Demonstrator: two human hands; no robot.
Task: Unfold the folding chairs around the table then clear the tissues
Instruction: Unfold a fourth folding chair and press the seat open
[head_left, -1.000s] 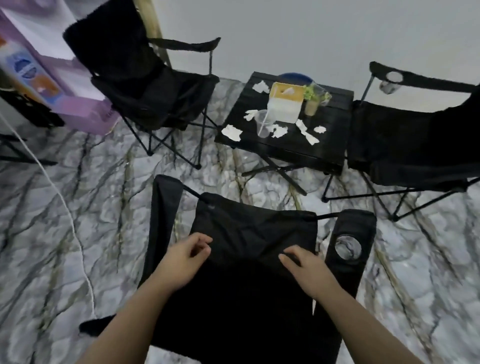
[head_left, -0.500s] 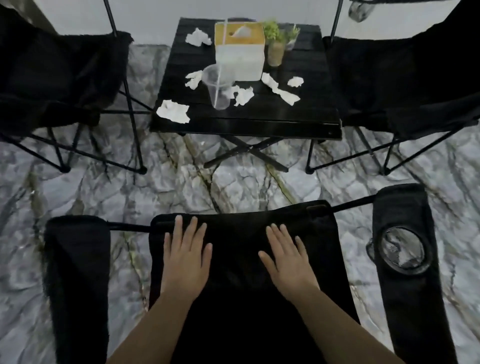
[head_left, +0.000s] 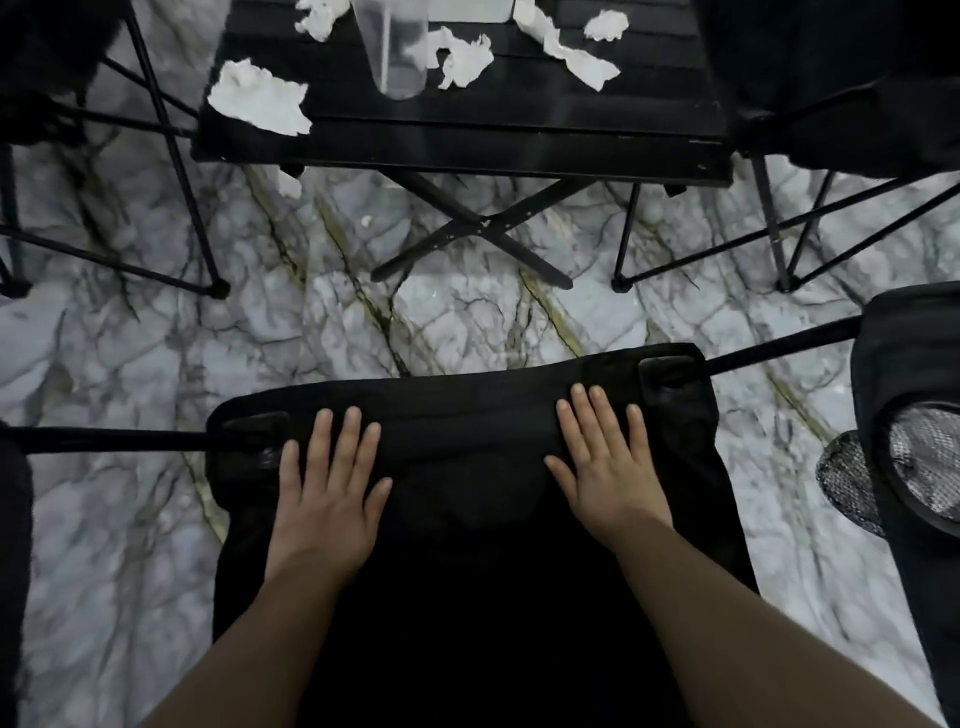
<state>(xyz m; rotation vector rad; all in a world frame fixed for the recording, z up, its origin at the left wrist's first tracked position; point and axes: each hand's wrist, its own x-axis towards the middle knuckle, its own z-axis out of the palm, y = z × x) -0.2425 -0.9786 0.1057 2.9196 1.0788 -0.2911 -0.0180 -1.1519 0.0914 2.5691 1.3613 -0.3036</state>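
Seat now spread wide: a second ago bunched and narrow, armrests close in; half a second ago opening out; now the black fabric folding chair (head_left: 467, 519) pulled taut between its side bars, armrests swung well apart. Closer in on the black slatted folding table (head_left: 467, 140) too, that table filling the top of the view. Left hand (head_left: 327, 499) flat on the seat, fingers splayed, holding nothing. Right hand (head_left: 608, 467) likewise flat and spread, pressing, gripping nothing. Both palms on the seat's front strip, the side nearest the table. Front edge of the seat running left to right, parallel to the table's near edge and well apart from it; seat opening toward the table, back toward the camera. Mesh cup holder (head_left: 924, 457) on the armrest right of the table's near corner. Likely meaning: last chair just about locked open, two more black chairs flanking the table left and right already standing. Crumpled white tissues (head_left: 260, 101) untouched on the tabletop around the clear plastic cup (head_left: 395, 52), one scrap on the marble-patterned floor (head_left: 130, 338) below the table's left corner. Clearing not begun, by the look of it.
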